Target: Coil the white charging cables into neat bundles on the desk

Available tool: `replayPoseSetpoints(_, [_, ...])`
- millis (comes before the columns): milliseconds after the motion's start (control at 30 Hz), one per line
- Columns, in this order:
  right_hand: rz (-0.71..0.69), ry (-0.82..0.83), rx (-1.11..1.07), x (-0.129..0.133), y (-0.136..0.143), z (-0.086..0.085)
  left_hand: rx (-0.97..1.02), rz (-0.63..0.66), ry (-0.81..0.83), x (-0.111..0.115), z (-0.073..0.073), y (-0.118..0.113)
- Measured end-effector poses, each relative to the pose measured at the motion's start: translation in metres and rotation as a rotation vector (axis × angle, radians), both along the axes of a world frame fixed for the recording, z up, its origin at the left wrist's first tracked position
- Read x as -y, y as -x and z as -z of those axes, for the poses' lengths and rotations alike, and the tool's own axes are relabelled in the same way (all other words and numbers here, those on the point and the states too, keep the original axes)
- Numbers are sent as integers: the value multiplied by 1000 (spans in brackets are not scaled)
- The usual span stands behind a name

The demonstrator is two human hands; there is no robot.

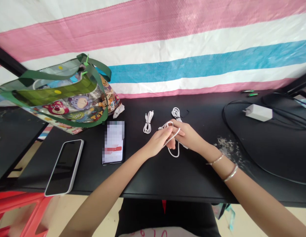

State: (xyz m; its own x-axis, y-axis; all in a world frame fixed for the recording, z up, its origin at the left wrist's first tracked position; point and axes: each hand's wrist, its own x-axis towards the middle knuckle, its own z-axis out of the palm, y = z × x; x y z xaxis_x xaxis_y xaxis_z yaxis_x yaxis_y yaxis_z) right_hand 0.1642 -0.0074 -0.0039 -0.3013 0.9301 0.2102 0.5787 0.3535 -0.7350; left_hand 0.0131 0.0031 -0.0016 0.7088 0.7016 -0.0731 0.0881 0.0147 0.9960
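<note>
Both of my hands meet over the middle of the black table, with a loose white cable (174, 155) looped between them. My left hand (160, 140) is closed, its thumb pressing on the loops. From the right, my right hand (186, 133) grips the same cable, and part of its fingers lies behind the loops. Just beyond my hands sits a coiled white cable (176, 112) tied with a black twist tie. Another bundled white cable (148, 122), also tied in the middle, lies to the left of them.
A lit phone (114, 141) and a dark-screened phone (65, 168) lie on the left, near a clear cartoon tote bag (76, 102). At right are a white power adapter (259, 113), a black cord (233, 126) and pale crumbs (227, 147). A striped sheet (182, 69) hangs behind.
</note>
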Motion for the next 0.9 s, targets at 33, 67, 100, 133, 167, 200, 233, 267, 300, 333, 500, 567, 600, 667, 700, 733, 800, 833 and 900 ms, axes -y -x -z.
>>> replayPoseSetpoints(33, [1, -2, -2, 0, 0, 0, 2, -2, 0, 0, 0, 0])
replayPoseSetpoints(67, [2, -2, -3, 0, 0, 0, 4, -2, 0, 0, 0, 0])
replayPoseSetpoints(100, [2, -4, -3, 0, 0, 0, 7, -3, 0, 0, 0, 0])
replayPoseSetpoints(133, [1, -5, -4, 0, 0, 0, 9, -2, 1, 0, 0, 0])
replayPoseSetpoints(167, [1, -6, -5, 0, 0, 0, 11, -1, 2, 1, 0, 0])
replayPoseSetpoints(200, [0, -5, -5, 0, 0, 0, 13, 0, 2, 1, 0, 0])
replayPoseSetpoints(233, [0, -4, -5, 0, 0, 0, 15, 1, 3, 1, 0, 1])
replayPoseSetpoints(267, [0, -3, -5, 0, 0, 0, 16, 2, 3, 1, 1, 1])
replayPoseSetpoints(300, [1, 0, -4, 1, 0, -1, 18, 2, 3, 0, 1, 1])
replayPoseSetpoints(333, [0, 5, -2, 1, 0, -1, 20, 4, 2, 0, 1, 1])
replayPoseSetpoints(500, [-2, 17, 3, 0, 0, -1, 42, 13, 7, -1, 2, 1])
replayPoseSetpoints(567, [-2, 16, 6, 0, 1, -1, 52, 14, 12, -1, 2, 1])
replayPoseSetpoints(600, [-2, 15, 7, 0, 1, -1, 57, 15, 13, -1, 2, 1])
replayPoseSetpoints(667, [3, 16, 10, 0, 1, -1, 58, 13, 15, 0, 2, 0])
replayPoseSetpoints(700, [4, 18, 12, 0, 1, -1, 55, 10, 18, 0, 2, 0])
replayPoseSetpoints(733, [6, 22, 14, 0, 1, -2, 50, 8, 25, 0, 1, 0])
replayPoseSetpoints(800, [2, 26, 14, 0, 1, -2, 36, 2, 40, 0, 1, 0])
replayPoseSetpoints(833, [1, 25, 13, 0, 1, -2, 31, 0, 47, 0, 0, 0])
replayPoseSetpoints(900, [-2, 18, 10, 0, 1, -1, 30, 1, 54, -1, 0, 0])
